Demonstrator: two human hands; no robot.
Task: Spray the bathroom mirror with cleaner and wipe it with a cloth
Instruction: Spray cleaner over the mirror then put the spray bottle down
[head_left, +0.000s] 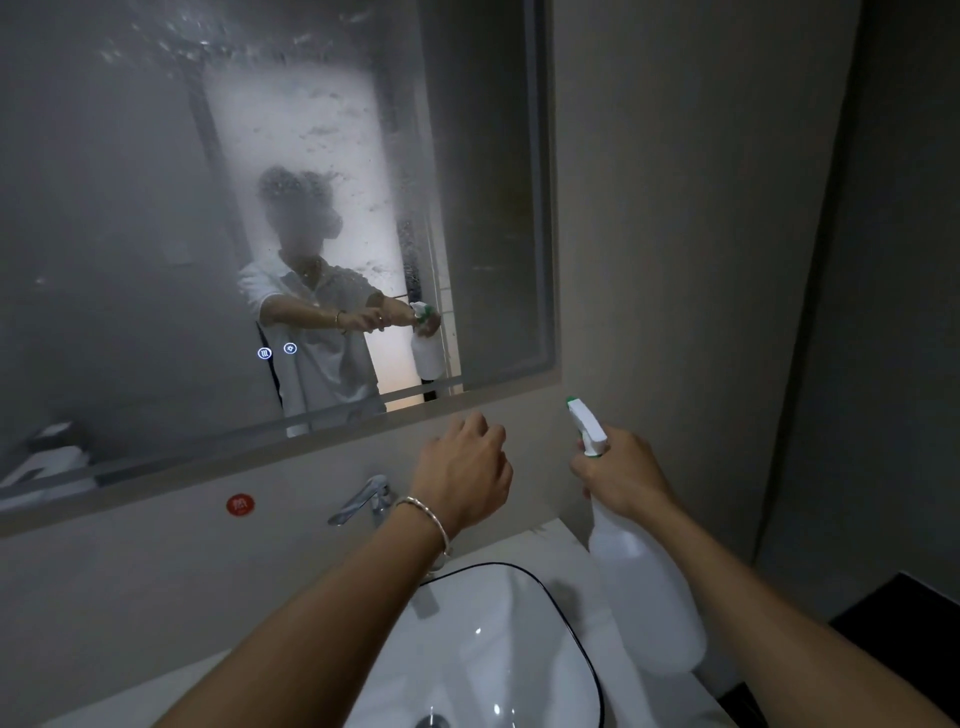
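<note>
The dim bathroom's large misted wall mirror (130, 208) looks well covered, so the right hand (626, 475) gripping the white plastic spray bottle (647, 592) should spray sparingly; the empty left hand (462, 478) hovers relaxed.

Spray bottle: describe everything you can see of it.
The spray bottle is white, translucent-looking plastic, with a white trigger head and a green nozzle tip. The right hand grips its neck. It tilts, nozzle up and left toward the lower right corner of the mirror, its body to the right of the basin.

Dim beige walls (675, 208), white basin (467, 649) — chrome faucet (363, 499) behind
</note>
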